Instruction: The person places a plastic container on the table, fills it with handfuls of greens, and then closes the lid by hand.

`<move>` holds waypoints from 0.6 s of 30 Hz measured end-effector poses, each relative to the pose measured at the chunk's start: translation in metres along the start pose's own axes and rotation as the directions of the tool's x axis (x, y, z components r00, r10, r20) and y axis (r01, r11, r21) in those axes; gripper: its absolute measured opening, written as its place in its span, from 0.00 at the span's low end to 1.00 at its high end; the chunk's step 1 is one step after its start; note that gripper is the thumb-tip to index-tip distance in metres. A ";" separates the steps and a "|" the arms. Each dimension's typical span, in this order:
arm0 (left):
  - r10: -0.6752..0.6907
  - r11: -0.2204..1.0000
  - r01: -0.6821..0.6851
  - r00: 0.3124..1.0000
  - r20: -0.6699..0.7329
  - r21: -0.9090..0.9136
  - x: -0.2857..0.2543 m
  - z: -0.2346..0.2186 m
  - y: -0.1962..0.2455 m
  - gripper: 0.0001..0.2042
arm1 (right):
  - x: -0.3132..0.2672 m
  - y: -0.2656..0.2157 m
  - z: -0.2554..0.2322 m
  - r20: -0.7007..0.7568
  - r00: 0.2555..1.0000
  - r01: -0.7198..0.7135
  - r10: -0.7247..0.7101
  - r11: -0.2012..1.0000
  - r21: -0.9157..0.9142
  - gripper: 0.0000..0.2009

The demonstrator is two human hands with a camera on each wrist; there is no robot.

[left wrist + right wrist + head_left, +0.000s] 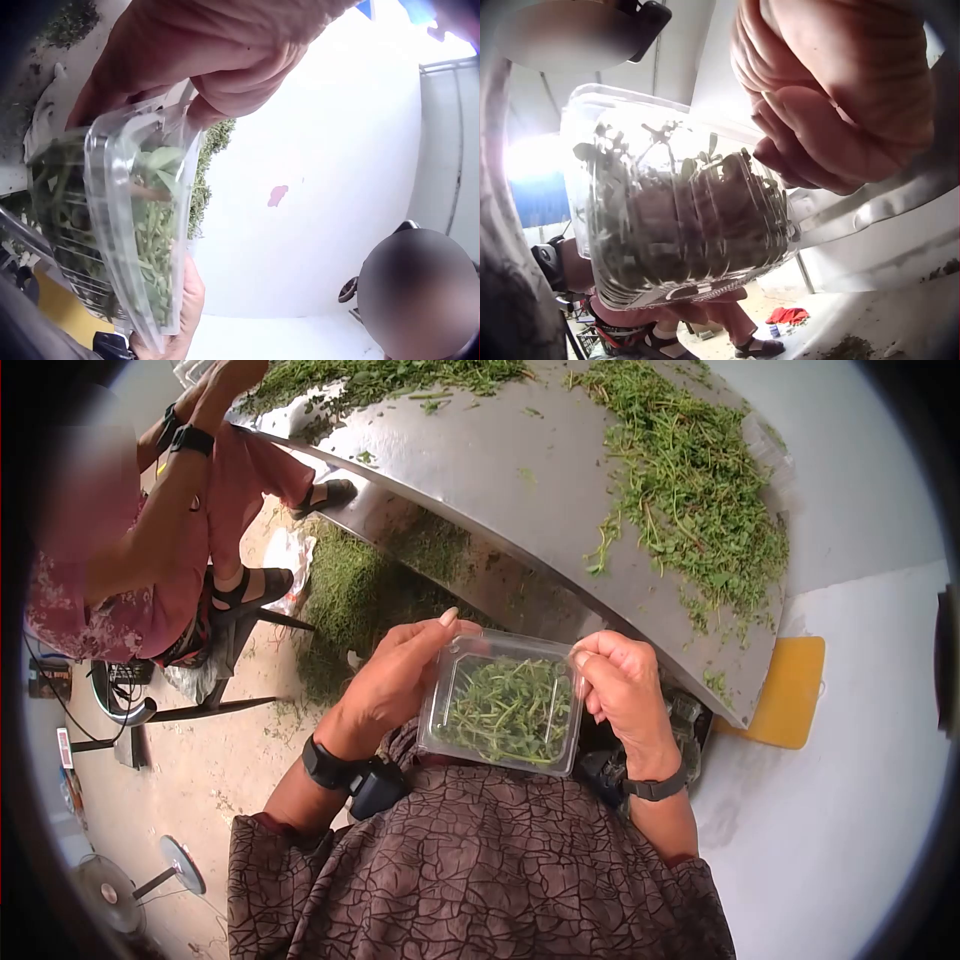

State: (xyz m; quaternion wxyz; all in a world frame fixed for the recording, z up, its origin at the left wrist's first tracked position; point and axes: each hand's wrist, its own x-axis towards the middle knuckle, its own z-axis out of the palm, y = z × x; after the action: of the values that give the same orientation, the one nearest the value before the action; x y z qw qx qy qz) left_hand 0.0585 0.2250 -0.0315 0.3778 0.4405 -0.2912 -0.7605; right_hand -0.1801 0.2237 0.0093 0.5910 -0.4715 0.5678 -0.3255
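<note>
A clear plastic clamshell box (pixel 515 644) of cut leafy greens (pixel 505 710) is held in front of the body, its lid over the greens. My left hand (pixel 393 675) grips it by the left side and far left corner. In the left wrist view, fingers and thumb of the left hand (pixel 202 60) lie on either side of the box's edge. With thumb and curled fingers, my right hand (pixel 625 685) pinches the far right corner. Seen from the right wrist, the box (pixel 682 225) is packed with leaves and stems beside the right hand (pixel 840 105).
A metal table (pixel 520 470) stands ahead, bearing a heap of greens (pixel 690 490) on the right and more greens (pixel 390 385) at the far left. Below it lies another green pile (pixel 345 590). Another person (pixel 120 560) sits at left. A yellow board (pixel 795 695) leans by the wall.
</note>
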 end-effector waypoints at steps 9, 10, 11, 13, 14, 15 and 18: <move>-0.165 0.970 0.165 0.986 0.013 -0.178 0.002 -0.004 -0.026 0.17 | -0.005 0.033 -0.005 0.015 0.999 -0.042 0.042 0.998 -0.045 0.07; -0.138 0.982 0.138 0.990 0.013 -0.128 0.003 -0.006 -0.030 0.16 | -0.006 0.036 -0.004 0.018 0.998 -0.052 0.053 0.997 -0.056 0.07; -0.109 0.991 0.110 0.994 0.014 -0.078 0.004 -0.008 -0.034 0.16 | -0.007 0.038 -0.004 0.022 0.998 -0.062 0.064 0.996 -0.068 0.07; -0.115 0.992 0.117 0.992 0.052 -0.056 0.006 -0.014 -0.038 0.16 | -0.009 0.042 -0.004 0.027 0.996 -0.088 0.090 0.993 -0.076 0.08; -0.111 0.993 0.114 0.990 0.088 -0.028 0.006 -0.016 -0.039 0.16 | -0.009 0.044 -0.004 0.034 0.994 -0.102 0.106 0.991 -0.083 0.08; -0.115 0.993 0.118 0.990 0.086 -0.029 0.004 -0.016 -0.039 0.16 | -0.010 0.046 -0.003 0.035 0.993 -0.107 0.110 0.991 -0.081 0.08; -0.115 0.993 0.114 0.990 0.076 0.021 0.003 -0.014 -0.036 0.16 | -0.010 0.051 -0.005 0.043 0.992 -0.118 0.121 0.990 -0.079 0.08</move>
State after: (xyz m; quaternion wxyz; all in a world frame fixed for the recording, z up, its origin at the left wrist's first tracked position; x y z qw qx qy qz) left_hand 0.0583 0.2401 -0.0671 0.3183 0.4300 -0.2862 -0.7949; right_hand -0.1940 0.2496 -0.0341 0.6042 -0.4666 0.5929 -0.2563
